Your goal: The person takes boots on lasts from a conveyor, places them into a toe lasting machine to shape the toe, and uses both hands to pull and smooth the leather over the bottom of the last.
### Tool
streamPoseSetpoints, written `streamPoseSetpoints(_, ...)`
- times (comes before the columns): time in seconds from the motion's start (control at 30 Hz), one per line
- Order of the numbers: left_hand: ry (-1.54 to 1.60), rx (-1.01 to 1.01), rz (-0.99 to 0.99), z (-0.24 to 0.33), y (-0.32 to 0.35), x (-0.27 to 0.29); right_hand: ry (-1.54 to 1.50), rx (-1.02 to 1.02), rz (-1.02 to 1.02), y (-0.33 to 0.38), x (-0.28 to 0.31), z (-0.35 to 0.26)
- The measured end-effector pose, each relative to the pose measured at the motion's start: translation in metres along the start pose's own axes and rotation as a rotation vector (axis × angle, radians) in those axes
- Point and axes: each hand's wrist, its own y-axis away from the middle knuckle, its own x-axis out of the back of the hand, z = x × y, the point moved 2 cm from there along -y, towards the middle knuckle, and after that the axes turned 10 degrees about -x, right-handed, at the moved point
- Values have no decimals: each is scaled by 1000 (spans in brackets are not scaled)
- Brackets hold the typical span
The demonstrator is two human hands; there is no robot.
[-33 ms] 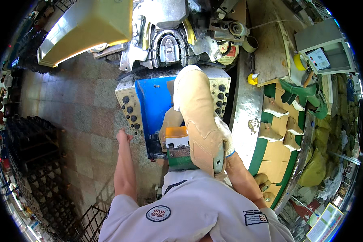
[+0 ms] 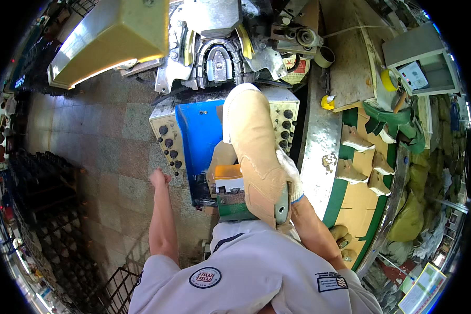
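A tan shoe upper [image 2: 256,128] stretched over a grey-green last lies lengthwise in front of me, its pale toe pointing toward the machine. My right hand [image 2: 291,175], in a white knitted glove, grips it from the right side near the heel. Most of those fingers are hidden behind the upper. The last [image 2: 282,209] shows at the heel end, with a round hole in it. Bare and held out to the left, my left hand [image 2: 160,178] is curled closed above the floor, with nothing visible in it. It is nearest to the left knob panel [image 2: 167,142].
Ahead stands a machine [image 2: 219,63] with a horseshoe-shaped clamp. Below it are a blue tray [image 2: 199,123] and a right knob panel [image 2: 287,123]. Several tan uppers [image 2: 351,171] sit on the bench at right. A dark rack [image 2: 42,183] stands left, near a yellow machine cover [image 2: 120,36].
The shoe upper and my gloved right hand have shifted very slightly to the left. My left hand has barely moved.
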Motion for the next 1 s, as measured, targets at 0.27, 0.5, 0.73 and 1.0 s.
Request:
streamPoseSetpoints(0.27, 414, -617, -524, 195, 216, -82, -48, 19, -116, -45, -75, -32)
streamPoseSetpoints(0.5, 663, -482, -937, 230, 269, -133, -158, 78, -137, -88, -111, -41)
streamPoseSetpoints(0.73, 485, -288, -871, 203, 278, -139, -26, 171, -29, -108, -94, -26)
streamPoseSetpoints(1.0, 383, -414, -859, 216, 273, -140, 16, 248, 50, -118, -97, -27)
